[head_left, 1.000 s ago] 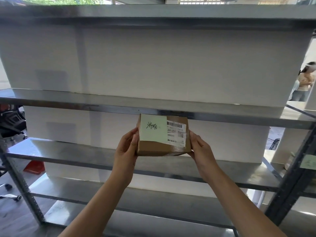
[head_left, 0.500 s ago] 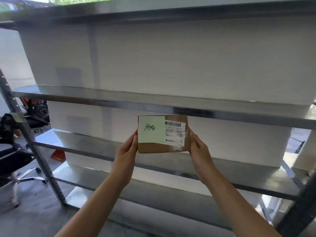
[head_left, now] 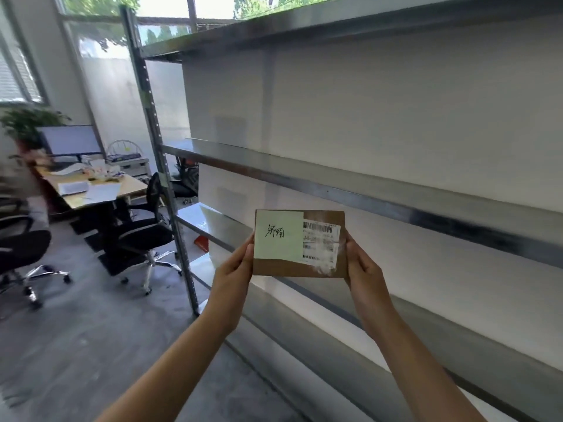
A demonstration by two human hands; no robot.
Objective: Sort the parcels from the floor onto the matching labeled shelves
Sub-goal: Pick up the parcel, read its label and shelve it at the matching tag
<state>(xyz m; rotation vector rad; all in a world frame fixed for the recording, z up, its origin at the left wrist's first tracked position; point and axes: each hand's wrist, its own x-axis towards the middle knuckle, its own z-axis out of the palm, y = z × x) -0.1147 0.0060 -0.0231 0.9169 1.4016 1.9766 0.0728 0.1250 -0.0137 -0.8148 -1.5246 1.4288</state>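
I hold a small brown cardboard parcel (head_left: 300, 266) up in front of me, its face turned toward me. A pale green note (head_left: 277, 236) with black handwriting covers its left half, and a white barcode label (head_left: 321, 243) sits on its right half. My left hand (head_left: 233, 274) grips the parcel's left edge and my right hand (head_left: 364, 274) grips its right edge. Behind the parcel runs a grey metal shelving unit (head_left: 365, 193) with several bare tiers against a white backing. No shelf labels are readable.
The shelf's perforated upright post (head_left: 166, 190) stands at the left end. Left of it are black office chairs (head_left: 137, 236), a desk (head_left: 91, 190) with papers and a monitor (head_left: 70, 140), a plant, and windows. A red object (head_left: 201, 242) lies low behind the shelf.
My view has swung left along the shelves, bringing the end post, desk and chairs into sight. The parcel stays held between both hands in the same pose.
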